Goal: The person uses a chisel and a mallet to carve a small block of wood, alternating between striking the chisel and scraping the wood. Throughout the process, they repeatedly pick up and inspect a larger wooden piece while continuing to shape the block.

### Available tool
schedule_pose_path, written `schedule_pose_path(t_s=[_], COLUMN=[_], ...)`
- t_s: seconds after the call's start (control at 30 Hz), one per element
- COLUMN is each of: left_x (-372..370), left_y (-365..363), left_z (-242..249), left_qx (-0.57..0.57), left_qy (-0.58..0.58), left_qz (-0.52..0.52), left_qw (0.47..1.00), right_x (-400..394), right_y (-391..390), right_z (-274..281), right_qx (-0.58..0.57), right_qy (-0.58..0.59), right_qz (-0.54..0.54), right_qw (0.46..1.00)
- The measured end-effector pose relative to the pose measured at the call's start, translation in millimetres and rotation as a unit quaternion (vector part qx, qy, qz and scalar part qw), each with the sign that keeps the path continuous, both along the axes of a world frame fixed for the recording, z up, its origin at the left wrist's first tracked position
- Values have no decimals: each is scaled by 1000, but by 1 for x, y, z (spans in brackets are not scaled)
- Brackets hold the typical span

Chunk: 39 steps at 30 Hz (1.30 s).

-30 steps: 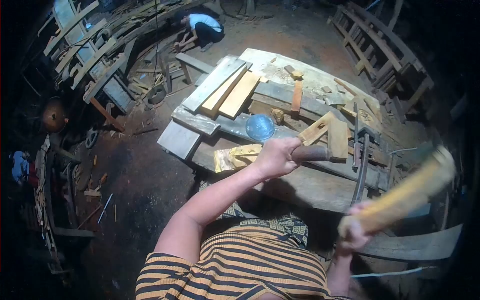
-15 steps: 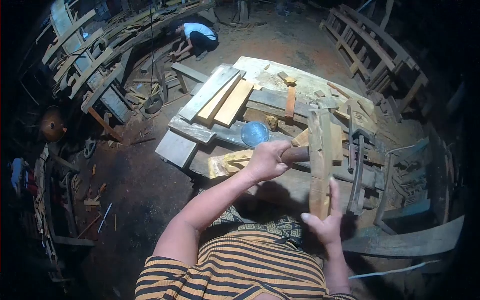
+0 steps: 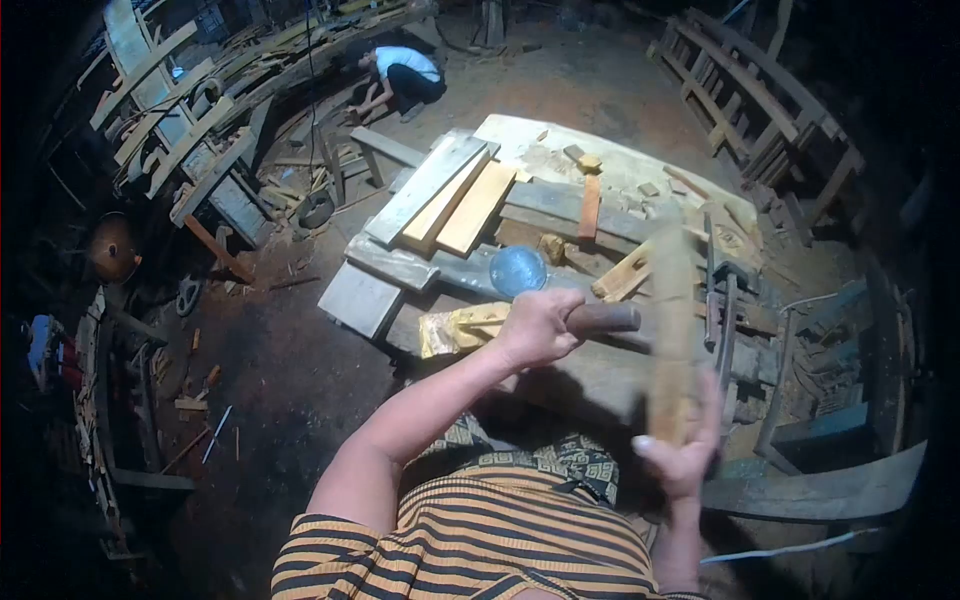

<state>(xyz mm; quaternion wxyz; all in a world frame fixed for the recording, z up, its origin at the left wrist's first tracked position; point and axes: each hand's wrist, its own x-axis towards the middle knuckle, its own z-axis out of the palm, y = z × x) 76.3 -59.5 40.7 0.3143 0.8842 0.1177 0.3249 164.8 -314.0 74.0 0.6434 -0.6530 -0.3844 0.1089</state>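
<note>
My left hand [image 3: 540, 328] is closed round a dark brown cylindrical handle [image 3: 608, 318], whose flat end sticks out to the right. The rest of that tool is hidden by my fist. In my right hand [image 3: 685, 445] a long wooden block [image 3: 670, 340] stands roughly upright, gripped near its lower end and smeared by motion. The block is apart from the handle's end, to its right. Behind my left fist sits a round bluish lid-like disc [image 3: 518, 270]. A yellowish block [image 3: 455, 330] lies just left of the fist.
The workbench carries several planks [image 3: 475, 208], an orange-brown strip [image 3: 590, 205] and a metal clamp [image 3: 728, 300]. Stacked timber [image 3: 215, 130] lines the far left, with a rack of boards [image 3: 735, 80] at far right. Another person [image 3: 405, 75] crouches at the back left.
My right hand has swung the wooden block to the right, away from the handle's end, which now shows. My left hand keeps its hold. The view has shifted slightly.
</note>
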Motion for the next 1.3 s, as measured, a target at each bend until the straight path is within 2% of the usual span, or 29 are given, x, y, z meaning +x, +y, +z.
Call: schedule_pose_path(t_s=[0.03, 0.1, 0.17, 0.2, 0.23, 0.27, 0.3, 0.37, 0.43, 0.47, 0.5, 0.57, 0.6, 0.63, 0.67, 0.7, 0.77, 0.8, 0.83, 0.9, 0.97, 1.03, 1.1, 1.17, 1.2, 1.23, 1.27, 1.3], left_x=[-2, -2, -1, 0, 1, 0, -1, -1, -4, -3, -4, -3, -3, -3, -3, -5, -4, -4, -6, -5, -4, -3, -5, -7, -11, -13, -17, -16], left_y=[-1, 0, 1, 1, 3, 5, 6, 8, 4, 7, 8, 6, 4, 4, 5, 5, 9, 8, 6, 8, 9, 12, 12, 17, 16, 18, 20, 29], left_z=[6, 7, 7, 6, 5, 3, 0, 3, 9, 6, 6, 6, 7, 8, 8, 6, 2, 3, 4, 6, 8, 5, 0, 8, 10, 11, 19, 8], left_qx=[-10, -4, -2, 1, 2, 2, 3, 20, -21, -14, -13, -11, 1, 3, 2, 2, 17, 15, 11, 6, -30, -24, 13, -6, -32, -40, -87, -103], left_qy=[14, 2, -6, -11, -17, 1, 21, 29, -4, -6, -7, -13, -16, -20, -9, 6, 8, 3, -1, -7, -6, -11, 4, -21, -40, -89, -70, -126], left_qz=[7, 8, 11, 13, 9, 11, 12, 15, 16, 19, 24, 16, 17, 16, 15, 12, 8, 10, 12, 15, 19, 14, 23, 20, 18, 19, 24, 10], left_qw=[1000, 1000, 1000, 1000, 1000, 1000, 1000, 999, 1000, 1000, 1000, 1000, 1000, 1000, 1000, 1000, 1000, 1000, 1000, 1000, 999, 1000, 1000, 1000, 999, 995, 994, 987], right_x=[-4, -4, 2, 2, 2, -3, -12, -1, -6, 4, 8, 5, -3, -12, -9, -7, 6, 4, 8, 20, 11, 13, -2, 12, 6, 15, 20, 26], right_y=[-2, -15, -11, -8, 0, 10, 14, 7, -1, -4, -18, -7, -2, 7, 13, 18, 8, 6, 1, -22, -5, -10, 19, 15, 17, 16, 19, 22], right_z=[9, 20, 1, -24, -24, -21, -11, -2, 21, 12, 16, 7, -4, -15, -16, -14, 4, 20, 24, 21, 8, -59, -20, -4, 10, 10, 7, 6], right_qx=[77, 161, 264, 425, 213, -25, -117, -88, 5, 87, 109, 260, 257, 183, 41, -104, -92, -25, 44, 151, 274, 57, -89, -81, -18, 7, 24, 42], right_qy=[100, 119, 70, 322, 87, -155, -10, -35, 75, 28, 61, 126, 171, 146, 64, -16, 51, 70, 36, 137, 133, 115, -33, -48, 75, 77, 104, 126], right_qz=[-16, -87, -62, 157, 67, -34, 44, 74, 4, -45, -16, -24, -15, 26, 42, 56, 92, 44, -11, -10, -2, -14, 78, 75, 49, 41, -10, -59], right_qw=[992, 976, 960, 831, 971, 987, 992, 993, 997, 995, 992, 957, 951, 972, 996, 993, 990, 996, 998, 979, 952, 992, 992, 993, 996, 996, 994, 989])
